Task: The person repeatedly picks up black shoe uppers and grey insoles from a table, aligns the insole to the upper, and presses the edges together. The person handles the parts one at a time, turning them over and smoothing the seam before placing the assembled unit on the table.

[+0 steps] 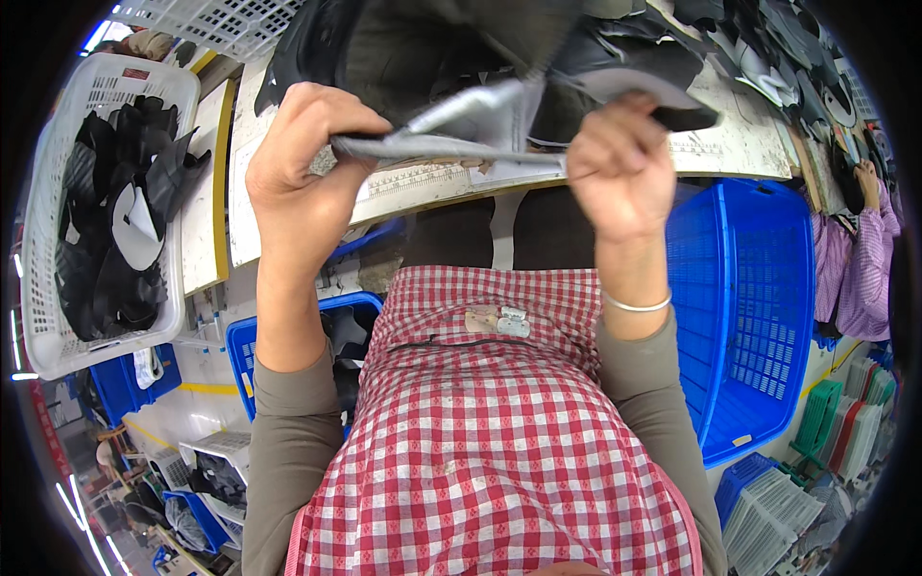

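A white worktable [754,144] spans the upper part of the frame, with upright blue crates [768,278] below it at right and a white basket [106,353] of black pieces at the left. At upper centre, above the table's near edge, the left hand [312,158] pinches one end of a blurred grey-and-black piece [423,147] between thumb and fingers, while the right hand [622,173] curls, blurred, at its other end, its grip impossible to tell.

Black pieces [783,43] on white worktable [752,144]
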{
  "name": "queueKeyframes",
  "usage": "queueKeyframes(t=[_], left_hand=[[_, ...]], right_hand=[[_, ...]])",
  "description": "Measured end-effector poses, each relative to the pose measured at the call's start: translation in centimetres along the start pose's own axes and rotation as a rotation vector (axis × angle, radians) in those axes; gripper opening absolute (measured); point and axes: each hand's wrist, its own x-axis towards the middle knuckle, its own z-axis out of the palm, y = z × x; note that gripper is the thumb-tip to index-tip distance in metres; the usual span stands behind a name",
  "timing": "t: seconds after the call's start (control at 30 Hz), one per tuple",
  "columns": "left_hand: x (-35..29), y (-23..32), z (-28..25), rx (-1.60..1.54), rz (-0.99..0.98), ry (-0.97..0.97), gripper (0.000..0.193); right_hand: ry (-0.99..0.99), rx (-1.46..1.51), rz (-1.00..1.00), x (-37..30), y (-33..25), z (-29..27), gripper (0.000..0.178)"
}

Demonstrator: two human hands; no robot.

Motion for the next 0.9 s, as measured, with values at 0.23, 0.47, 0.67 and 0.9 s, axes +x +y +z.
queueKeyframes(t=[0.23,0.47,0.67,0.9], left_hand=[[1.1,0.9,0.2,-0.065,-0.027,-0.074,0.037],[-0.3,0.1,0.8,0.098,0.124,-0.050,0.035],[-3.4,-0.7,2.2,0.070,0.059,-0.044,0.035],[-5.5,-1.9,2.5,0.126,0.159,-0.030,0.034]], right_hand=[[-0.281,-2.027,-0.011,3.0,1.2,5.3,0.042],[-0.620,-2.796,-0.362,4.5,1.2,4.6,0.044],[-0.742,-2.774,-0.479,1.9,0.6,2.6,0.031],[-0.757,-2.760,-0.432,0.1,2.1,2.1,0.025]])
